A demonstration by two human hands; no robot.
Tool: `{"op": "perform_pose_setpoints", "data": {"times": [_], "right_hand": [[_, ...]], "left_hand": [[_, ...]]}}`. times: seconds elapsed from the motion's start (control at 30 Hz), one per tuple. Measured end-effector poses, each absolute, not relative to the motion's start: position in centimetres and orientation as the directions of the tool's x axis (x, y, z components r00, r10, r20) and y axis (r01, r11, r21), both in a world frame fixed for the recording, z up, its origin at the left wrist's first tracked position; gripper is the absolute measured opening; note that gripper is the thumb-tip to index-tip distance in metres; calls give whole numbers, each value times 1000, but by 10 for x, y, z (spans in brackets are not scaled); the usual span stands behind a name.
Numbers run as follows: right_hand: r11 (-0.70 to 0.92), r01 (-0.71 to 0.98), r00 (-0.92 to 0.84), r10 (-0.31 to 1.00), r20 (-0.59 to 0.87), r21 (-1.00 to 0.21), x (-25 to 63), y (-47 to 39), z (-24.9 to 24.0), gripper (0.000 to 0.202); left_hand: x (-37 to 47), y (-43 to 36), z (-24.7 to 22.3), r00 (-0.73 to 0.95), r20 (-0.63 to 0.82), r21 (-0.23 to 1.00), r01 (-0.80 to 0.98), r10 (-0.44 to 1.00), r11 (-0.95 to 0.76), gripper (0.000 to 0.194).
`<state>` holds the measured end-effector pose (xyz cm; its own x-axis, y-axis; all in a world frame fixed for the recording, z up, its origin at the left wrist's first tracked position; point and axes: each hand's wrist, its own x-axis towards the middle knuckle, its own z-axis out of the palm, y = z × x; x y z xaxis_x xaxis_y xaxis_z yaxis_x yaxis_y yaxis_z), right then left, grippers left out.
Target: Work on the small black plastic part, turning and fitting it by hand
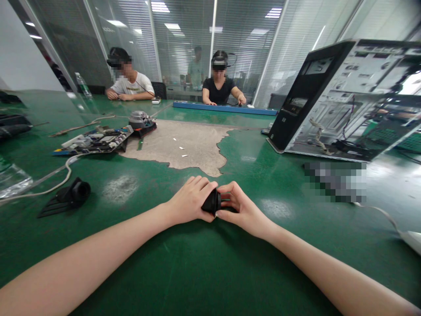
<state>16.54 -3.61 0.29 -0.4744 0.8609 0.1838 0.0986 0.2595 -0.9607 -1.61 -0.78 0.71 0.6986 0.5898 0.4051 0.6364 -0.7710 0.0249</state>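
Note:
Between my two hands is a small black rounded plastic part (209, 204) with a rim on its right side; its exact kind does not show. My left hand (190, 199) wraps round it from the left and above, covering much of it. From the right, the curved fingers and thumb of my right hand (241, 208) grip the rim. Both hands are low over the green table (184, 267), near the middle of the view. Another black plastic piece (74, 195), with a round opening and a flat slatted base, lies by my left forearm.
A circuit board (101, 140) and a cooling fan (141, 120) lie far left, with a white cable (67, 169) nearby. An opened computer case (302, 101) stands at right. Beige worn patch (197, 145) ahead. Two people (130, 81) sit across, one behind a blue bar (223, 108).

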Motion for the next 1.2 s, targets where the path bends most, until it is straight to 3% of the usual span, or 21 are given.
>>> {"op": "perform_pose_setpoints", "data": {"times": [0.3,0.5,0.67,0.9,1.1,1.2], "right_hand": [[148,9,-440,889,129,-989,162,-37,5,23],[178,72,-440,889,129,-981,163,-36,4,28],[305,111,-460,859,223,-946,165,-36,0,35],[188,23,-439,884,159,-982,162,-37,4,21],[158,80,-434,894,108,-984,162,-36,7,30],[227,102,-456,876,157,-969,164,-36,4,31]], "left_hand": [[-14,-8,6,691,426,30,634,583,-773,52],[-15,-8,6,692,427,38,629,582,-776,51],[-16,-8,7,698,414,40,627,584,-778,53],[-15,-8,6,684,433,33,638,586,-769,49],[-15,-8,6,684,438,53,628,583,-776,52],[-16,-8,6,691,428,51,625,582,-779,53]]}}
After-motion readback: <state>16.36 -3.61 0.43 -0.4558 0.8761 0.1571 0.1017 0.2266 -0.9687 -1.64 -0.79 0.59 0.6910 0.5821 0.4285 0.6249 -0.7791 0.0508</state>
